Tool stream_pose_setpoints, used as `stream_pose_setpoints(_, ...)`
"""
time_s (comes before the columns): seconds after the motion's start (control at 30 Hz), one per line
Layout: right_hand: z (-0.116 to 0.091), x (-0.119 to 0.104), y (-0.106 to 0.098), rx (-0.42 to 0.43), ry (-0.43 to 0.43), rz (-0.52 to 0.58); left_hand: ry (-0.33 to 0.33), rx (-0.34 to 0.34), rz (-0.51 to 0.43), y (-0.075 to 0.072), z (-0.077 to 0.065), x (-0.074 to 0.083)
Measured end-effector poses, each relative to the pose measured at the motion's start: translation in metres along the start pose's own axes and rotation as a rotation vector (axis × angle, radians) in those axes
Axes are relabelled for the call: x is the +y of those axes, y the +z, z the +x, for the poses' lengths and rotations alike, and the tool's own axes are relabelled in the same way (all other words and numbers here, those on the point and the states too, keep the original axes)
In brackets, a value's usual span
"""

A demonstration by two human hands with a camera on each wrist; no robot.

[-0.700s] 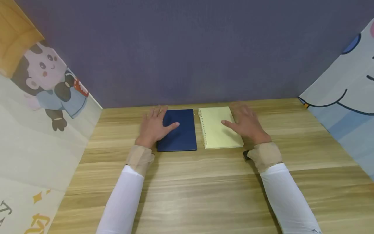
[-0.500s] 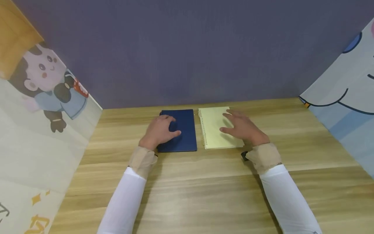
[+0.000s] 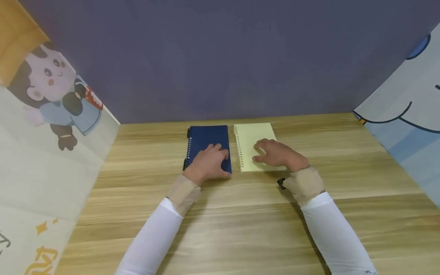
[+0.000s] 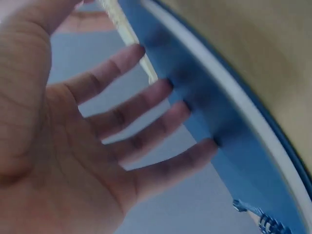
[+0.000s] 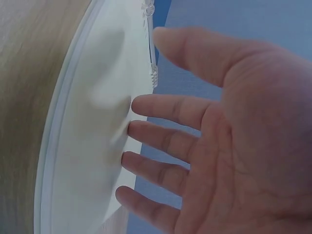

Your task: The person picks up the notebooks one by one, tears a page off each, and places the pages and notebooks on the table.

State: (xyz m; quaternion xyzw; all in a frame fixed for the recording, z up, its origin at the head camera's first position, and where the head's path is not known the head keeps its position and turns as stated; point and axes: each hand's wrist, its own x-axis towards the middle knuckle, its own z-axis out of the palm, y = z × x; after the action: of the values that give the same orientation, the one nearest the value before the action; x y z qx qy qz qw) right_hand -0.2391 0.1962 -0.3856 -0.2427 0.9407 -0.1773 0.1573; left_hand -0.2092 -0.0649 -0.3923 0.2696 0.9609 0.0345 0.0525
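A dark blue spiral notebook (image 3: 206,138) lies closed on the table, its black binding along the left edge. My left hand (image 3: 209,163) is over its lower right part, fingers spread and slightly bent, the thumb by the near right corner. In the left wrist view the fingertips (image 4: 207,146) meet or nearly meet the cover. To the right lies a pale yellow spiral notebook (image 3: 248,139), also closed. Above its right half is my right hand (image 3: 277,154), fingers apart. Its fingertips (image 5: 139,103) appear at or just over the yellow cover in the right wrist view. Neither hand grips anything.
Both notebooks lie side by side with a narrow gap, near the back of the wood-grain table (image 3: 227,221). A dark grey panel (image 3: 223,57) rises behind them. Cartoon-printed panels stand at the left (image 3: 31,160) and right (image 3: 412,145).
My left hand has moved right and nearer across the blue notebook, uncovering its binding. The right hand has shifted slightly left and nearer over the yellow one. Both notebooks have stayed in place.
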Motion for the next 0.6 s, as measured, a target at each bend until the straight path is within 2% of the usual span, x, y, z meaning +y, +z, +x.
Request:
stream_pose_setpoints(0.1,0.0,-0.002,0.001,-0.013,0.019,0.016,0.005,0.0,0.052,0.003,0.0,0.005)
stream_pose_setpoints(0.17,0.001,-0.001,0.001,-0.018,0.024,0.011,0.013,0.002,0.051,0.003,0.0,0.006)
stream_pose_setpoints(0.37,0.002,0.002,0.002,0.02,-0.017,-0.022,0.03,0.022,-0.117,-0.003,0.0,0.002)
stream_pose_setpoints(0.53,0.004,-0.002,0.003,0.04,-0.026,-0.059,0.063,0.051,-0.262,-0.016,-0.003,-0.004)
stream_pose_setpoints(0.6,0.005,-0.005,0.004,0.058,-0.033,-0.085,0.083,0.076,-0.292,-0.023,-0.005,-0.005)
